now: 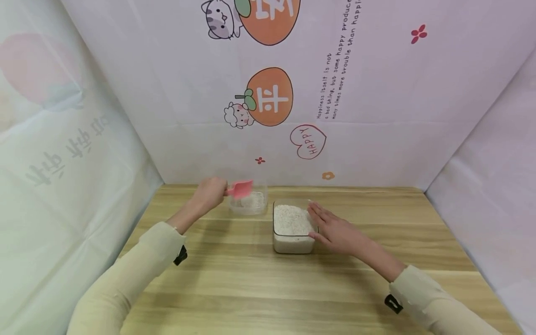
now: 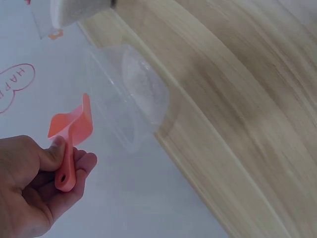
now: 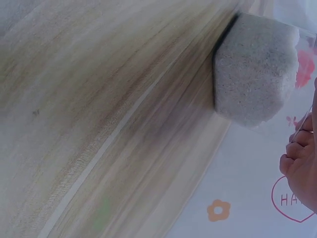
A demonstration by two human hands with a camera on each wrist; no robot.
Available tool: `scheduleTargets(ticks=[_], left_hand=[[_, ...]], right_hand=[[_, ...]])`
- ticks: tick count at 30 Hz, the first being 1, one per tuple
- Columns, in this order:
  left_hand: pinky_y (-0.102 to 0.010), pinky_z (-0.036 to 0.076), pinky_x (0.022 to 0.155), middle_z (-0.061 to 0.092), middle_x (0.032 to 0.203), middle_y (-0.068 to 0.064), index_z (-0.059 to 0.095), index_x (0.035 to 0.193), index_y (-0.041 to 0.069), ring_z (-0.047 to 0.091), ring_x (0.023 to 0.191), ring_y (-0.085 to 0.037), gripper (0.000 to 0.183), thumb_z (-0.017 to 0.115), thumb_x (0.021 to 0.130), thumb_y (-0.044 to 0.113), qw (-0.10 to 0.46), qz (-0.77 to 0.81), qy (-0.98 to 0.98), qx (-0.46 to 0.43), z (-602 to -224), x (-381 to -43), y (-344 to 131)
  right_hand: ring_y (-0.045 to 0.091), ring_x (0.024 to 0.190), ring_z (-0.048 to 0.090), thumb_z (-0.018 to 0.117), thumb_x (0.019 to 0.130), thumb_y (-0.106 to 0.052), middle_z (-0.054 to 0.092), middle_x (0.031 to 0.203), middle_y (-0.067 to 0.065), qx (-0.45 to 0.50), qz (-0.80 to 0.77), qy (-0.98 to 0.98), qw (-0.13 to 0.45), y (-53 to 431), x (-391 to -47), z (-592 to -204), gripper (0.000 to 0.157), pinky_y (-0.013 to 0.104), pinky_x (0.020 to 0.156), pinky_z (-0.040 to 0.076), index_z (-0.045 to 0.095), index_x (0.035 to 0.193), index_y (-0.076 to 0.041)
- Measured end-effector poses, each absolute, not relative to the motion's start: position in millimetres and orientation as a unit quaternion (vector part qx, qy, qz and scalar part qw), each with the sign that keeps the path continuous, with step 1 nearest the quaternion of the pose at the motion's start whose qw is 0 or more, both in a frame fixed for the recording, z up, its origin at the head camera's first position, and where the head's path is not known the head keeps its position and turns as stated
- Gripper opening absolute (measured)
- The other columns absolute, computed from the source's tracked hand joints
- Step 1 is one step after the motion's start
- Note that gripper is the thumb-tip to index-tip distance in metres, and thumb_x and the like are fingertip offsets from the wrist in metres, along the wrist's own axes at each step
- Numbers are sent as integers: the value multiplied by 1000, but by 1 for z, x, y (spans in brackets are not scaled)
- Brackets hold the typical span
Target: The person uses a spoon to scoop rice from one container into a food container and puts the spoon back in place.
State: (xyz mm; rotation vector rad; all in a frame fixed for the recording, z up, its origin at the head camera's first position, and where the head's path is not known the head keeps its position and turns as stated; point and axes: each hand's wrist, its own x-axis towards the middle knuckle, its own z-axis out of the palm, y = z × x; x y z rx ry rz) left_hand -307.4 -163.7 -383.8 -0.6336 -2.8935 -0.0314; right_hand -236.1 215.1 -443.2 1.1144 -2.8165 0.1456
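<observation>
My left hand [image 1: 211, 191] grips the handle of a small pink scoop [image 1: 241, 189]. The scoop is over a clear plastic tub [image 1: 248, 211] with some white rice-like grains [image 1: 256, 200] at its bottom. In the left wrist view the scoop [image 2: 74, 124] is tilted, with the thumb [image 2: 54, 153] along its handle. To the right, a clear square container [image 1: 293, 251] with a dark rim is filled high with the same grains [image 1: 291, 219]. My right hand [image 1: 332, 230] rests at its right side, fingers extended at the rim and thumb near the front corner.
Both containers stand toward the back of a wooden table [image 1: 234, 288], near a white printed backdrop [image 1: 201, 153]. Similar white sheets [image 1: 494, 186] line the left and right sides. A black clip or strap [image 1: 393, 303] shows at each sleeve.
</observation>
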Motion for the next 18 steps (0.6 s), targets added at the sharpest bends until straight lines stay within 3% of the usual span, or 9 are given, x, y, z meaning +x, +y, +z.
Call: scheduleTargets(ticks=[4, 10, 18], left_hand=[[-25, 32, 48, 58, 58, 0, 60, 62, 12, 37, 53, -9, 24, 67, 85, 11, 75, -39, -970, -227, -373, -301, -154], [-24, 36, 50, 66, 65, -1, 68, 67, 12, 49, 55, -10, 17, 68, 84, 11, 89, -32, -963, -254, -362, -293, -134], [-23, 35, 46, 65, 66, 0, 71, 72, 13, 51, 54, -11, 11, 69, 83, 13, 108, 12, -950, -292, -350, -279, -104]], right_hand=[[30, 140, 23, 33, 97, -51, 22, 152, 18, 362, 50, -929, 54, 216, -236, -444, 72, 44, 107, 31, 24, 145, 1], [29, 140, 23, 32, 97, -52, 20, 153, 15, 357, 56, -931, 51, 214, -235, -443, 71, 44, 105, 34, 25, 145, 0], [28, 141, 21, 33, 97, -51, 21, 153, 16, 356, 60, -931, 53, 214, -233, -443, 71, 45, 106, 32, 26, 144, 1]])
